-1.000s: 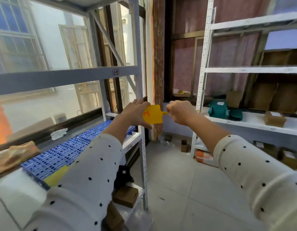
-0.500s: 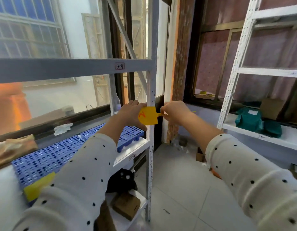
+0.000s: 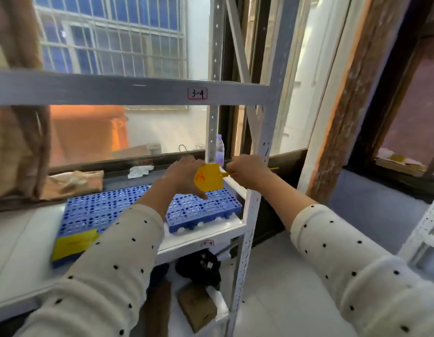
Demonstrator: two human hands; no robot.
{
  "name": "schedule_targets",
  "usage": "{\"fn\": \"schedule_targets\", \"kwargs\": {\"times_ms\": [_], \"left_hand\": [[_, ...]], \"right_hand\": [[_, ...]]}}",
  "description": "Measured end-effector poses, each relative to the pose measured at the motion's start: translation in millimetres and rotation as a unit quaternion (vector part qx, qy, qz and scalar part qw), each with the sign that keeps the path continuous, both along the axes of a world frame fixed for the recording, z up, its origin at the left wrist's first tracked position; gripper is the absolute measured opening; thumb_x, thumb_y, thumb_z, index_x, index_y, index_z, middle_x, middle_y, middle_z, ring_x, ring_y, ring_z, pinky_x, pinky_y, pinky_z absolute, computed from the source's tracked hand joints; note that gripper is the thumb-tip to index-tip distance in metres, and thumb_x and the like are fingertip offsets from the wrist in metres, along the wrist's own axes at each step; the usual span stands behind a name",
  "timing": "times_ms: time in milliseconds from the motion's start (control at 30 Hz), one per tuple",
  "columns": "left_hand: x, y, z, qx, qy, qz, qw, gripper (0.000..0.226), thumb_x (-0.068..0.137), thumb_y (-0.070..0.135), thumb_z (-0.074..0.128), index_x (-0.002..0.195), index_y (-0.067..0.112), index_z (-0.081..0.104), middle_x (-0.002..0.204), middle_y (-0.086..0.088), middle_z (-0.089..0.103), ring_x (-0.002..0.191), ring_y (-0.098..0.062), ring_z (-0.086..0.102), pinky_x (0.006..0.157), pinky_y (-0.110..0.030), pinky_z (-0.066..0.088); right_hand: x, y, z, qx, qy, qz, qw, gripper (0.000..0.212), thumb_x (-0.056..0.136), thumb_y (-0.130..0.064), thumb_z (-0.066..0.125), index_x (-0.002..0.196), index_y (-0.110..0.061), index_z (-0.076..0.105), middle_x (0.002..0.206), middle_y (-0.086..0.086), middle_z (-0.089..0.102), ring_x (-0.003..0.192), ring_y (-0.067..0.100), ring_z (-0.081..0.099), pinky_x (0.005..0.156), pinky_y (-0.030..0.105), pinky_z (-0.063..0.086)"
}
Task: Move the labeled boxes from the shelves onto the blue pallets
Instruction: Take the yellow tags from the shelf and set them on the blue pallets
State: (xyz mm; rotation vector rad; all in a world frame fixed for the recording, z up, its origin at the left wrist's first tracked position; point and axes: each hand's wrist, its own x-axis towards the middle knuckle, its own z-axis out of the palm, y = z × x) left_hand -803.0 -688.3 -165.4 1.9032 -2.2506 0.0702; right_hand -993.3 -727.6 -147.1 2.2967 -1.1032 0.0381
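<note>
Head view puts both my hands up in front of the white shelf [image 3: 143, 90], level with its right upright. My left hand [image 3: 179, 176] holds the yellow tag [image 3: 208, 178], thumb under its lower edge and fingers behind it; a red mark shows on the tag's face. My right hand [image 3: 247, 172] has its fingers curled tight and pinches the tag's thin strap [image 3: 273, 168] just right of the tag's stub, with the yellow strap tip poking out past my knuckles.

Below my hands, two blue pallets [image 3: 104, 210] lie side by side on the middle board, touching each other. A second yellow tag lies flat on the near left corner of the left pallet. I see no labeled box on either pallet. Behind them on the sill sit a crumpled brown bag [image 3: 72, 182] and a white tissue [image 3: 140, 171], and a clear bottle [image 3: 220, 152] stands behind the upright. The beam above carries a label reading 3-4 [image 3: 197, 93]. On the lower board I can see a brown box [image 3: 197, 307] and a black bundle [image 3: 201, 268] behind it; whether that box bears a label I cannot tell.
</note>
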Motion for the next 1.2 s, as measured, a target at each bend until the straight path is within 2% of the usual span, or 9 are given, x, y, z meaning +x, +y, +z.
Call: {"fn": "schedule_targets", "kwargs": {"times_ms": [100, 233, 433, 567, 800, 967, 1200], "left_hand": [[13, -5, -12, 0.026, -0.004, 0.044, 0.999, 0.105, 0.063, 0.057, 0.080, 0.147, 0.022, 0.027, 0.139, -0.007, 0.038, 0.131, -0.026, 0.034, 0.106, -0.038, 0.033], [33, -17, -27, 0.061, 0.004, 0.088, 0.994, 0.105, 0.062, 0.056, 0.081, 0.146, 0.021, 0.028, 0.140, -0.008, 0.037, 0.131, -0.027, 0.034, 0.107, -0.038, 0.034], [49, -41, -42, 0.077, -0.005, 0.106, 0.991, 0.105, 0.063, 0.054, 0.081, 0.147, 0.021, 0.026, 0.140, -0.008, 0.029, 0.132, -0.027, 0.030, 0.107, -0.040, 0.034], [49, -60, -57, 0.094, -0.013, 0.117, 0.989, 0.104, 0.064, 0.056, 0.080, 0.146, 0.020, 0.028, 0.140, -0.009, 0.028, 0.132, -0.028, 0.029, 0.108, -0.041, 0.033], [44, -87, -98, 0.097, -0.060, 0.151, 0.982, 0.105, 0.067, 0.058, 0.076, 0.148, 0.017, 0.024, 0.147, -0.011, 0.027, 0.138, -0.030, 0.023, 0.113, -0.042, 0.022], [41, -104, -123, 0.138, -0.067, 0.184, 0.971, 0.108, 0.066, 0.063, 0.074, 0.147, 0.014, 0.024, 0.149, -0.011, 0.027, 0.138, -0.031, 0.024, 0.114, -0.044, 0.021], [42, -113, -144, 0.203, -0.079, 0.232, 0.948, 0.108, 0.066, 0.065, 0.072, 0.149, 0.018, 0.021, 0.150, -0.009, 0.026, 0.139, -0.032, 0.024, 0.116, -0.048, 0.016]], "right_hand": [[17, -22, -15, 0.015, 0.003, 0.039, 0.999, 0.025, 0.095, -0.014, 0.050, 0.117, -0.018, 0.063, 0.106, 0.005, 0.064, 0.098, 0.024, 0.065, 0.077, 0.034, 0.054], [41, -45, -32, 0.019, 0.009, 0.085, 0.996, 0.024, 0.094, -0.012, 0.053, 0.115, -0.017, 0.063, 0.113, 0.006, 0.063, 0.104, 0.023, 0.063, 0.078, 0.034, 0.051], [63, -78, -53, 0.057, 0.017, 0.086, 0.994, 0.026, 0.095, -0.016, 0.053, 0.120, -0.020, 0.058, 0.119, 0.003, 0.060, 0.110, 0.023, 0.060, 0.087, 0.040, 0.052], [68, -100, -67, 0.074, 0.028, 0.085, 0.993, 0.025, 0.094, -0.013, 0.053, 0.118, -0.019, 0.061, 0.118, 0.004, 0.060, 0.108, 0.022, 0.061, 0.082, 0.035, 0.049], [74, -135, -111, 0.135, 0.021, 0.078, 0.988, 0.022, 0.095, -0.013, 0.053, 0.115, -0.018, 0.062, 0.116, 0.005, 0.060, 0.105, 0.024, 0.062, 0.079, 0.034, 0.050], [80, -158, -138, 0.168, 0.035, 0.081, 0.982, 0.025, 0.094, -0.010, 0.053, 0.116, -0.017, 0.063, 0.118, 0.006, 0.059, 0.103, 0.025, 0.061, 0.071, 0.032, 0.043], [98, -177, -169, 0.197, 0.060, 0.100, 0.973, 0.024, 0.094, -0.010, 0.054, 0.110, -0.020, 0.068, 0.116, 0.007, 0.059, 0.095, 0.025, 0.063, 0.065, 0.032, 0.043]]}}
